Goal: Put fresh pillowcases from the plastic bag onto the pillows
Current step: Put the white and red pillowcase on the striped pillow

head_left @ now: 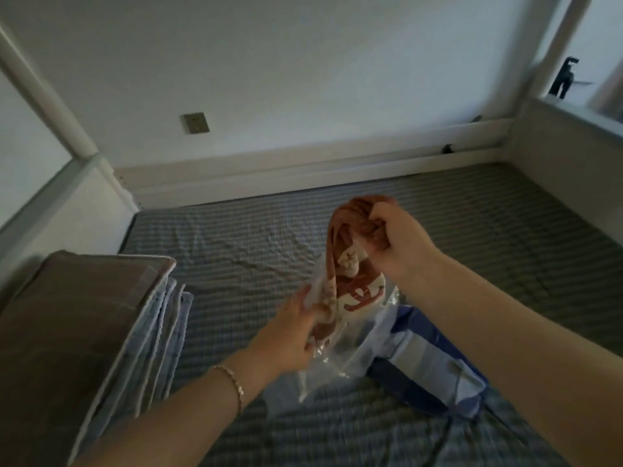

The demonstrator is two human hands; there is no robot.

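Observation:
A clear plastic bag (320, 369) hangs above the bed, and my left hand (290, 335) grips its side near the opening. A rust-red and white patterned pillowcase (350, 291) sticks half out of the bag's top. My right hand (394, 237) grips the bunched upper end of that pillowcase, raised above the bag. A blue and white pillow or folded cloth (424, 362) lies on the mattress just right of the bag, under my right forearm.
The bed carries a grey-blue checked sheet (236, 244). A stack of folded bedding with a brown top layer (84, 332) lies at the left. White bed-frame posts and a rail (303, 170) run along the wall behind. A wall socket (195, 123) is above the rail.

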